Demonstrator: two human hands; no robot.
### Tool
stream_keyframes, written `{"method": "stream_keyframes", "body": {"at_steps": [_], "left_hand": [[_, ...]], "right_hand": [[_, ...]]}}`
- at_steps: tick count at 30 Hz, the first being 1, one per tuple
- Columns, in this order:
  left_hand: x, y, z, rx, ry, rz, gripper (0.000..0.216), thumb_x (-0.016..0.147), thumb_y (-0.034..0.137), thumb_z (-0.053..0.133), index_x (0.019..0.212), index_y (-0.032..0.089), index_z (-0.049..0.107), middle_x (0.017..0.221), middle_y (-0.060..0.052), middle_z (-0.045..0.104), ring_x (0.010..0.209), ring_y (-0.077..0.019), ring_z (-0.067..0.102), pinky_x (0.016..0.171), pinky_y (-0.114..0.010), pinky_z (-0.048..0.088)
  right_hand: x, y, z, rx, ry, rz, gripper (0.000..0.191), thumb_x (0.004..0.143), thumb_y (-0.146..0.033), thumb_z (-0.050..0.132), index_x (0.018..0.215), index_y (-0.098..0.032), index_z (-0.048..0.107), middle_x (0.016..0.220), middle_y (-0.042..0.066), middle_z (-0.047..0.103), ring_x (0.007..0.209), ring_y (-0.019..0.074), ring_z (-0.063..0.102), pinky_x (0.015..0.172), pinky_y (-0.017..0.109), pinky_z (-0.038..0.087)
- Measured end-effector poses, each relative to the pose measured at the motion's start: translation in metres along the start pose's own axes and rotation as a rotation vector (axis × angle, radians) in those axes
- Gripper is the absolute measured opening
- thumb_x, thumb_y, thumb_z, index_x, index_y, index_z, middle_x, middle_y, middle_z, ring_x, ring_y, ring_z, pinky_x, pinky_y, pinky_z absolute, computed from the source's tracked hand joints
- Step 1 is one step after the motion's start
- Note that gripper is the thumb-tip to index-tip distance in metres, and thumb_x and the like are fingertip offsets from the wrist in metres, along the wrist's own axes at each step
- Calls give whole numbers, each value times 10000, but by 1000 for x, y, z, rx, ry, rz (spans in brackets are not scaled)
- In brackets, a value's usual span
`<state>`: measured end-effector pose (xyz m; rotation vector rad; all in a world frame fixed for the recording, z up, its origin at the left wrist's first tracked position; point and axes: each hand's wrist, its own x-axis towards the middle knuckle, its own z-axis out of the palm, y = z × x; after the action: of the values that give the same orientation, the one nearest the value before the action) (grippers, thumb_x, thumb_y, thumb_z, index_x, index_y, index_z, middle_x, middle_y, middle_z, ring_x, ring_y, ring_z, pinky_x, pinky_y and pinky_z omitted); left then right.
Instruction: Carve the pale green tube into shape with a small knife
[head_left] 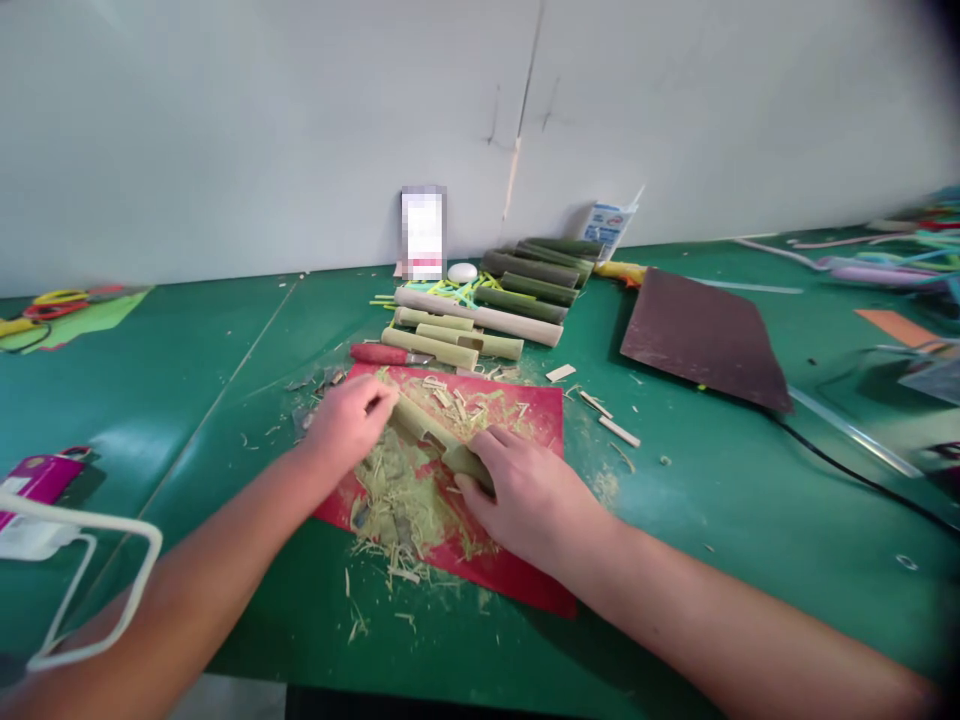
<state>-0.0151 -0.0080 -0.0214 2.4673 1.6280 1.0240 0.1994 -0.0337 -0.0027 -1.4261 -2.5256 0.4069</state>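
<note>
A pale green bamboo tube (421,424) with a notch cut in its side lies at a slant above the red sheet (536,590). My right hand (521,485) wraps round its near right end. At the far left end, my left hand (349,425) is closed with its fingertips on the tube; what else they may pinch is hidden. Bamboo shavings and dust (397,490) cover much of the sheet. Just beyond it lies a knife-like tool with a red handle (379,354), beside several peeled bamboo tubes (480,342), some of them notched.
Dark green bamboo tubes (536,268) lie farther back near a phone-like screen (424,235) leaning on the wall. A dark brown board (701,335) is at right, with a black cable (855,465) by it. At left are a white wire frame (146,560) and a magenta package (41,480).
</note>
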Motion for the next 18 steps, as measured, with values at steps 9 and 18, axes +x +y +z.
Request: {"method": "stream_keyframes", "body": {"at_steps": [9,18], "left_hand": [[-1,3,-1,-56,-86,7,165,852,224,518,721,170,601,677,-11,608,631,-125,549,621,-244,430],[12,-26,-7,24,209,-98,179,845,279,528,762,161,635,687,-9,631,604,-116,545,619,-232,423]], "right_hand": [[0,1,0,-8,-5,-3,117,817,-280,473,829,-174,520,838,46,567,718,160,527,584,273,358],[0,0,-4,-113,4,-23,221,825,-376,466,840,-179,564,827,46,579,724,192,550,574,304,372]]}}
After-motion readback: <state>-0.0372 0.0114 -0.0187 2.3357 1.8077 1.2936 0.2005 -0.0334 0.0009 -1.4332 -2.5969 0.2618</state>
